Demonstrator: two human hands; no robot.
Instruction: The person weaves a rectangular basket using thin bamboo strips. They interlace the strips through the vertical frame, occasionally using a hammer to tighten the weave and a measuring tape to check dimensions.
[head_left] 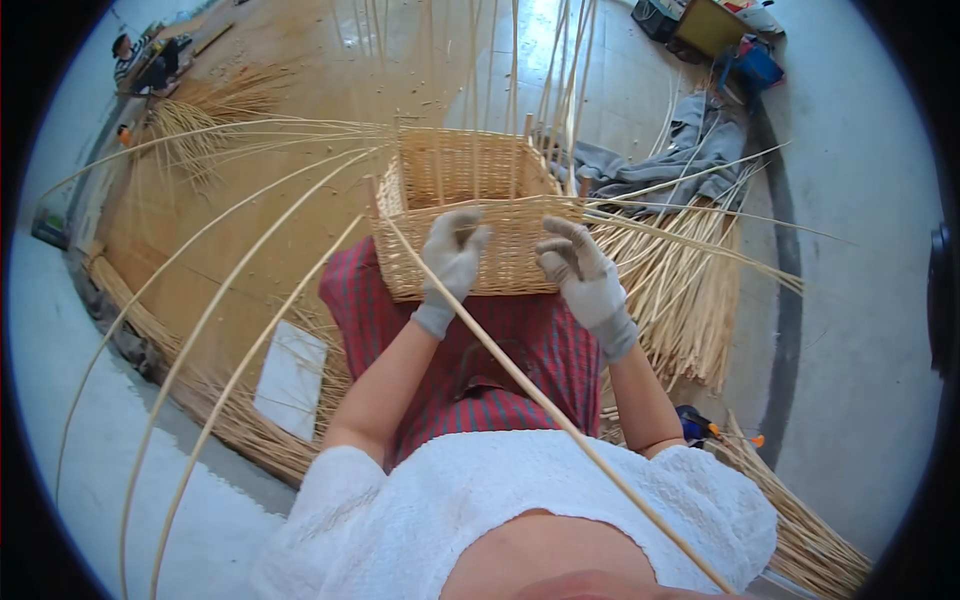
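Note:
A rectangular woven wicker basket (510, 230) rests on a red-and-blue striped cloth (350, 290) over my lap, with upright rods and long loose rods fanning from its corners. My left hand (450, 255), in a pale gray glove, is at the front wall's left part, fingers bent and apart, holding nothing visible. My right hand (585, 275), also gloved, is at the right part of that wall, fingers curved and apart. Whether either touches the weave is unclear. A long pale rod (530, 390) runs diagonally from the basket's front left corner past my left wrist toward my chest.
Bundles of rods lie right (690, 310) and left (185, 380), beside a white board (290, 380). A gray cloth (690, 140) is behind the right bundle. Blue and yellow containers (720, 45) are at the back right. Another person (140, 60) sits at far upper left.

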